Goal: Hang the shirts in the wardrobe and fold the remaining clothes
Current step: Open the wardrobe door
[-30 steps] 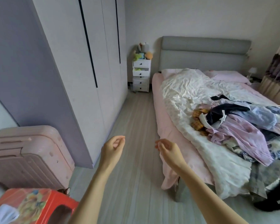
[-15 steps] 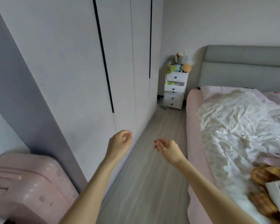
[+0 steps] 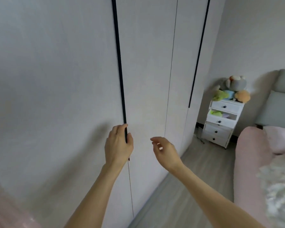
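Note:
The white wardrobe (image 3: pixel 56 79) fills the left and middle of the head view, its doors closed. A long black vertical handle strip (image 3: pixel 119 63) runs down the edge of the nearest door. My left hand (image 3: pixel 118 145) grips the lower end of that strip, fingers curled round it. Just to the right, my right hand (image 3: pixel 164 149) hovers in front of the neighbouring door with loosely curled fingers, holding nothing. No shirts or other clothes are in view.
A small white drawer unit (image 3: pixel 222 122) with soft toys (image 3: pixel 234 89) on top stands in the far corner. The bed (image 3: pixel 260 155) with pink sheet and grey headboard lies on the right. Wooden floor (image 3: pixel 196 186) runs between wardrobe and bed. A pink suitcase (image 3: pixel 5 209) sits bottom left.
The view turned left from the bed to the wardrobe and came closer. My left hand reached forward and took hold of the black handle strip. The clothes pile left the view.

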`<state>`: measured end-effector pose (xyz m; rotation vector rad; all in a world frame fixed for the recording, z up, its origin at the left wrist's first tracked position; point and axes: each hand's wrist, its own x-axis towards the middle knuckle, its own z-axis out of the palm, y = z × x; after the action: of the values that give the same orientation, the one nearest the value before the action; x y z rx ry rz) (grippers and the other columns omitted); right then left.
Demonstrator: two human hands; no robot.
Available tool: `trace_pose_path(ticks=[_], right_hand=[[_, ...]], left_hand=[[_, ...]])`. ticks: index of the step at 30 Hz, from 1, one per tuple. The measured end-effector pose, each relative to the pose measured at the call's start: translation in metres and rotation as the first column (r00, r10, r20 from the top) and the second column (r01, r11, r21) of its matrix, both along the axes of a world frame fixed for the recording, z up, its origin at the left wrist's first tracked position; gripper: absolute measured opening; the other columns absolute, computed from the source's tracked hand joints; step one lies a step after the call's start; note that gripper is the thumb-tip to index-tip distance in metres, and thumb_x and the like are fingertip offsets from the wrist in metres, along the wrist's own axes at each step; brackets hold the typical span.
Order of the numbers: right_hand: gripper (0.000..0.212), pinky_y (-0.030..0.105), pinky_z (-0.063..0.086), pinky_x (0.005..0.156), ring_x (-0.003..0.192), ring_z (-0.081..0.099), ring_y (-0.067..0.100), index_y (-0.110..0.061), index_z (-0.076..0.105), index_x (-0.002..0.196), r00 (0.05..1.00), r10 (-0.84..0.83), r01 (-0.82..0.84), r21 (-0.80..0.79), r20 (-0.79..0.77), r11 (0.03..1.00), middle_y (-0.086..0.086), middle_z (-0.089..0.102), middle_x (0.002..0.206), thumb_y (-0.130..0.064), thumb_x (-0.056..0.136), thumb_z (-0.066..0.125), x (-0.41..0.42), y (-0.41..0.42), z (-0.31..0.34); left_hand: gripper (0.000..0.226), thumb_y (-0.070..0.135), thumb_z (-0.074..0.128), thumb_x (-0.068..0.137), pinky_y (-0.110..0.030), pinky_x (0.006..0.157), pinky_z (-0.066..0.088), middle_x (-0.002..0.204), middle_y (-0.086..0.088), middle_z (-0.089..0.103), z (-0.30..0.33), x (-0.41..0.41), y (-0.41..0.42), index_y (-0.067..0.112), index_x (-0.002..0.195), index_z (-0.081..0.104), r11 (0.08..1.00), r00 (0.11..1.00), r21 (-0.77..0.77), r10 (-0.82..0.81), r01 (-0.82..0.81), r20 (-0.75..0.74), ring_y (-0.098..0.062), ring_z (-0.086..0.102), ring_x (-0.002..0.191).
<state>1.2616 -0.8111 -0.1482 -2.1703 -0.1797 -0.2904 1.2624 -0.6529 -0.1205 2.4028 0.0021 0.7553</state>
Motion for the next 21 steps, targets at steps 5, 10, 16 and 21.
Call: trace_pose_path(ticks=[5,10,16,21], right_hand=[[0.04,0.03,0.046,0.089,0.119,0.046,0.018,-0.013,0.046,0.133,0.949,0.141,-0.083,-0.207,0.282,0.975,0.003,0.045,0.133,-0.01,0.093,0.046,0.106,0.014,0.028],[0.055,0.045,0.035,0.104,0.129,0.04,0.036,-0.006,0.045,0.134,0.746,0.324,-0.089,-0.395,0.582,0.914,0.023,0.042,0.138,0.001,0.081,0.059,0.182,0.027,0.042],[0.057,0.063,0.033,0.1,0.13,0.04,0.042,-0.013,0.035,0.133,0.611,0.443,-0.055,-0.523,0.656,0.85,0.027,0.044,0.137,-0.007,0.082,0.059,0.242,0.042,0.018],[0.052,0.068,0.033,0.097,0.133,0.031,0.035,-0.015,0.037,0.135,0.484,0.443,-0.067,-0.473,0.755,0.879,0.02,0.036,0.141,-0.012,0.084,0.046,0.263,0.043,0.003]], left_hand=[[0.038,0.011,0.053,0.089,-0.046,0.083,0.049,0.123,-0.012,0.056,0.021,0.092,-0.002,0.005,0.127,0.051,0.984,0.975,-0.095,0.163,-0.15,0.149,-0.031,0.057,0.108],[0.021,0.01,0.06,0.083,-0.037,0.059,0.053,0.088,-0.01,0.069,0.02,0.139,-0.013,0.002,0.102,0.064,0.945,0.899,-0.117,0.326,-0.305,0.293,-0.029,0.067,0.073],[0.011,0.008,0.068,0.082,-0.031,0.051,0.051,0.075,-0.008,0.067,0.015,0.158,-0.026,0.001,0.09,0.065,0.87,0.819,-0.075,0.486,-0.488,0.305,-0.025,0.063,0.06],[0.02,0.015,0.053,0.093,-0.036,0.062,0.05,0.088,-0.008,0.065,0.018,0.163,-0.044,0.005,0.11,0.057,0.781,0.768,-0.165,0.623,-0.602,0.147,-0.025,0.061,0.07]])
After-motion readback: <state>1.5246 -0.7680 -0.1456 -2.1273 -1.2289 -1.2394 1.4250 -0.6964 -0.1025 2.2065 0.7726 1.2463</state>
